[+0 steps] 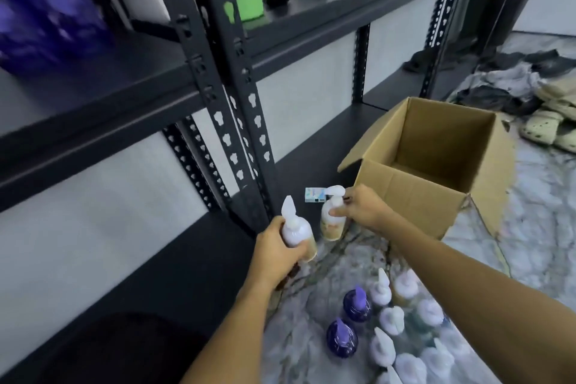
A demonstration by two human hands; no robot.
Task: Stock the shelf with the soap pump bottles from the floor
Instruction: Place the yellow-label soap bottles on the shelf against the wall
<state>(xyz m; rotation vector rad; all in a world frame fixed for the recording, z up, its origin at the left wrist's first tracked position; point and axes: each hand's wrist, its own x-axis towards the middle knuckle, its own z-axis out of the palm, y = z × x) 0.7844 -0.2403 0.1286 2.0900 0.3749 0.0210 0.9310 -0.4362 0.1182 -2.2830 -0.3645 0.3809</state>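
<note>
Holding one soap bottle apiece. Left hand [274, 251] wrapping its grip round the shoulder of a pale bottle [296, 229], pump head sticking up clear above the fingers, body hanging below the palm. Right hand [361, 207] pinching a second, tan-labelled bottle [333, 218] at the neck just under its pump, body hanging below the fingers.

Judging these as smooth rigid plastic, likely full and fairly heavy for their size, slippery if wet; gripping round the shoulder or body looking safer than lifting by the pump, which could turn or press down.

Both bottles hanging near the front edge of the bottom shelf [174, 274], beside the rack's upright post [237, 121]. Remaining bottles [392, 327] standing clustered on the floor [530, 227] below the right forearm. Open cardboard box [436, 171] sitting on the floor just beyond the right hand.
</note>
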